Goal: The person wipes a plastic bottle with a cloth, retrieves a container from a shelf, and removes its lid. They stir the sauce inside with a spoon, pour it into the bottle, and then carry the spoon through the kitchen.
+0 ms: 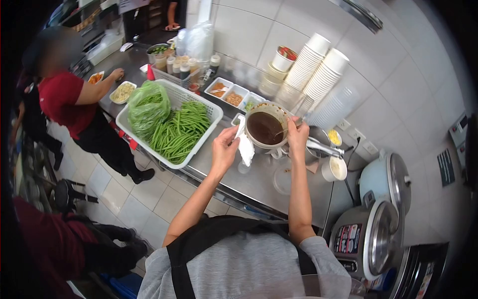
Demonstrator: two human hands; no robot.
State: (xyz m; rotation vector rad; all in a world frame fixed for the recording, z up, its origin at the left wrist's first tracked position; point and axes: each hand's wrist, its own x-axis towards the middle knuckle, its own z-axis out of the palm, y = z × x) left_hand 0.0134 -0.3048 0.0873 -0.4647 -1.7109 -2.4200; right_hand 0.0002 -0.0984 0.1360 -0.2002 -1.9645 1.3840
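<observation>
A round tub (267, 146) of dark brown sauce is tilted toward me over the steel counter, its rim smeared with sauce. My right hand (298, 138) grips the tub at its right rim, fingers closed. A metal spoon (280, 133) stands in the sauce, its handle running up by that hand. My left hand (225, 148) is closed in a pinch on a crumpled white cloth (245, 144), which hangs against the tub's left side. Left of it sits a white basket (217, 113) with green beans (175, 134) and a green plastic bag (149, 107).
Small trays (234, 95) of toppings line the wall, beside stacked paper cups (307, 60). At right stand a white cup (334, 169), tongs (324, 148) and large cookers (368, 234). A clear lid (282, 179) lies on the counter (249, 183). A co-worker in red (74, 94) stands left.
</observation>
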